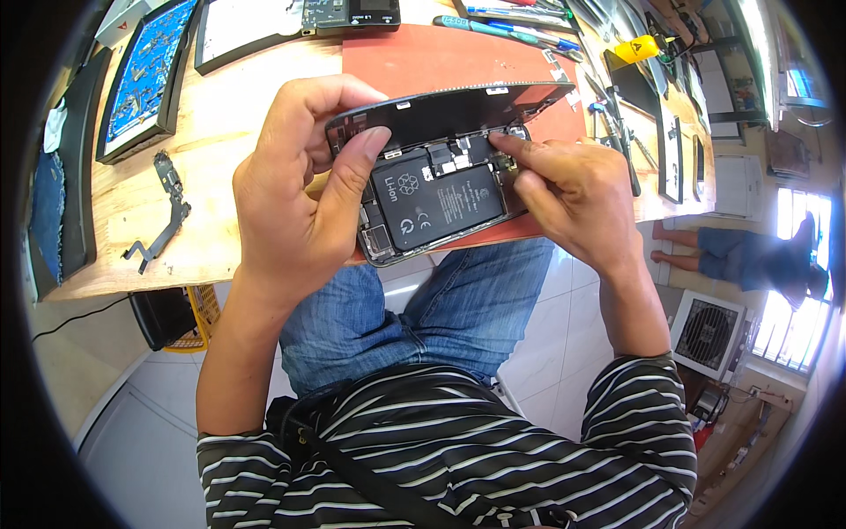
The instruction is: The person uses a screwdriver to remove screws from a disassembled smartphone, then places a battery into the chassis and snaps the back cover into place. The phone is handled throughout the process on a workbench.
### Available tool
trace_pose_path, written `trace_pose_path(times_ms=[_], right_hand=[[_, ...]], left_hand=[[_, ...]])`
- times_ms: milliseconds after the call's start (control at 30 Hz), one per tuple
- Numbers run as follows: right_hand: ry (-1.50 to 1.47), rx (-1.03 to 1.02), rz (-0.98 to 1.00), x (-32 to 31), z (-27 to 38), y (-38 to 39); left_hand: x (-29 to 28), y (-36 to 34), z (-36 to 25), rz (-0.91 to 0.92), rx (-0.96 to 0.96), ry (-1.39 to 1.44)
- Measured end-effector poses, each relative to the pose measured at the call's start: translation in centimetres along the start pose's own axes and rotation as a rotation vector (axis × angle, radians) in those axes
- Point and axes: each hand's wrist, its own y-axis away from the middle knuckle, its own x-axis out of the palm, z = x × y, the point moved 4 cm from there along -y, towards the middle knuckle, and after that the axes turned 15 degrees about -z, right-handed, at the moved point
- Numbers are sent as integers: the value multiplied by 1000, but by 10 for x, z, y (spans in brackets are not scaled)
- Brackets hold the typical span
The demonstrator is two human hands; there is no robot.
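An opened smartphone is held up over the table's front edge. Its black battery (438,204) and inner boards face me. The screen panel (441,113) is tilted up along the phone's far side. My left hand (304,176) grips the panel's left end, thumb in front and fingers behind. My right hand (573,189) is at the phone's upper right corner, its index fingertip pressed on the inside near the board and its thumb close to the side edge. The other right fingers are curled, and what lies under them is hidden.
A red mat (414,57) lies on the wooden table. At left are a loose flex cable (167,212) and a blue tray of small parts (150,75). Pens (520,31), a yellow bottle (639,48) and several tools lie at right. Another person (749,251) stands farther right.
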Motion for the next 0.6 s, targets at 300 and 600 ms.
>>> trace_pose_path(times_ms=[300, 600], right_hand=[[199, -141, 71, 0, 18, -14], [168, -110, 105, 1, 13, -17]], left_hand=[[2, -1, 2, -22, 15, 3], [1, -1, -3, -2, -28, -8]])
